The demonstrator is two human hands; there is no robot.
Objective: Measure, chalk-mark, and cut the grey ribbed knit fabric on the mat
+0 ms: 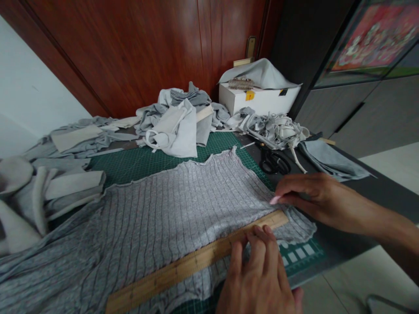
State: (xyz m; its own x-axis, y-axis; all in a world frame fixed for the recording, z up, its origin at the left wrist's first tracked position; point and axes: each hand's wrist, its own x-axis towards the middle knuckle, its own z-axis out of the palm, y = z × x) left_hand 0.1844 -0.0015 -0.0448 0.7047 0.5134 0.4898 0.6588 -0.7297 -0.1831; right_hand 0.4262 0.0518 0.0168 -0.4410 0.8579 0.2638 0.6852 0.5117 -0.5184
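Dark bench [376, 187] carries a green mat; ribbed fabric [170, 209] lies across it. On the fabric's near edge, the left hand [258, 274] presses the ruler [196, 261] with flat fingers. Right-hand [314, 196] fingers pinch pink chalk [275, 200] at the ruler's far end, seemingly marking a line along it.

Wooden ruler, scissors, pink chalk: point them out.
wooden ruler [196, 261], head view, on its middle span.
scissors [274, 162], head view, on the black handles.
pink chalk [274, 200], head view, on the tip showing from the right hand [314, 196].

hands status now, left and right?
Left hand: open, fingers pressing the wooden ruler onto the grey fabric.
Right hand: pinching a pink chalk.
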